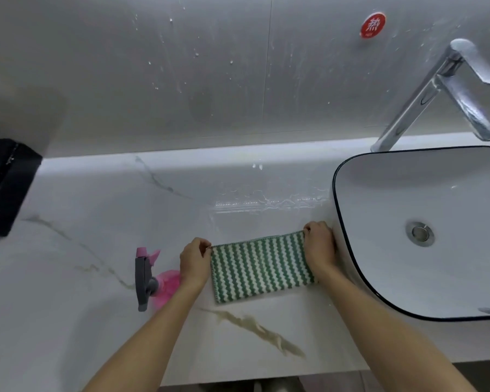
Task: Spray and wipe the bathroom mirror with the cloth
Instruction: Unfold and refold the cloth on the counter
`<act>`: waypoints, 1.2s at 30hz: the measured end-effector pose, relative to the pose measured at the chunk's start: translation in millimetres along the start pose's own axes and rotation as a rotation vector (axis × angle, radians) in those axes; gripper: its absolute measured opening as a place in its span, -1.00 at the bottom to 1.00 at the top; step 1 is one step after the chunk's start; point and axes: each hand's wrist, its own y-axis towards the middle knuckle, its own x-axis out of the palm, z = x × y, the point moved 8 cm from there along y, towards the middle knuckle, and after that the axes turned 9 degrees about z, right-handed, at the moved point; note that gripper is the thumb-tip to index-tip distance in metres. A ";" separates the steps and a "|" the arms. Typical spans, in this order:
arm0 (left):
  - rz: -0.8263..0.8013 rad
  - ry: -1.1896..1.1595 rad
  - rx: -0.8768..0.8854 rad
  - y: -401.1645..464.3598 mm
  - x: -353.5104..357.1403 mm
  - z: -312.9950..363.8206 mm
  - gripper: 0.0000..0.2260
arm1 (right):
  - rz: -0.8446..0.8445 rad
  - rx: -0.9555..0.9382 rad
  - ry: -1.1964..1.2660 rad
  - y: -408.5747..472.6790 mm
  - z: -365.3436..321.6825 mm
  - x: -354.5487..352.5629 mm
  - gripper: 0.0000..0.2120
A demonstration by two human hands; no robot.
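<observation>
Low in the middle of the frame, a green-and-white zigzag cloth (259,267) lies flat on the white marble countertop (96,210). The left hand (194,263) pinches the cloth's upper left corner between curled fingers and thumb, and the right hand (320,244) pinches its upper right corner the same way, so the top edge is stretched between them. Both forearms reach up from the bottom edge of the frame.

Just left of the left hand lies a pink spray bottle (153,281) with a grey trigger head, on its side on the countertop, its body partly hidden behind the left wrist. At the right of the frame sits a white basin (408,176) with a dark rim, the right hand just beside its wall. A chrome tap (441,89) stands behind the basin at upper right. The grey wall panel (181,80) across the top is flecked with white droplets and carries a round red sticker (372,24). A black object (3,188), unclear in kind, shows at the left edge. Water pools on the countertop above the cloth.
</observation>
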 end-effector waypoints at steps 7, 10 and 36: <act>-0.025 0.112 0.094 -2.5 1.7 8.1 -0.80 | 0.101 -0.162 -0.030 -8.6 -7.1 -3.9 -0.66; -0.018 0.208 0.223 -8.2 1.7 24.1 -0.75 | 0.159 -0.342 0.033 -29.4 -23.8 -13.5 -0.68; -0.281 0.277 0.679 -54.2 80.7 113.5 -0.74 | 0.211 0.423 0.337 -145.2 57.0 -29.3 -0.72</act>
